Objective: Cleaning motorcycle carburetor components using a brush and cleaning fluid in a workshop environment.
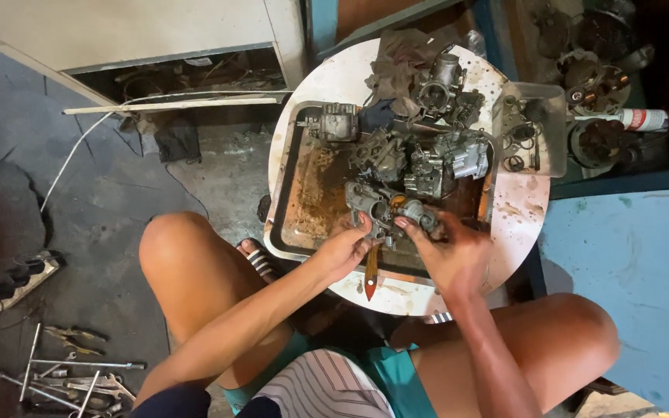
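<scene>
The carburetor body (377, 207) sits between both hands, left hand (342, 249) gripping its near-left edge, right hand (449, 251) pinching its right side.

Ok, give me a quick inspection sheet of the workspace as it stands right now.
Surface: round white table, stained, carrying a rusty metal tray.
Job's things: grey carburetor part at the tray's near edge, both hands on it.
Clutter: more carburetors in the tray, a dark rag, a clear plastic tub of small parts, an orange-handled tool.
Grip: left hand and right hand hold the part.
Cables: white cable across the floor, power strip.
Surroundings: loose hand tools on the cracked floor, blue wall.
</scene>
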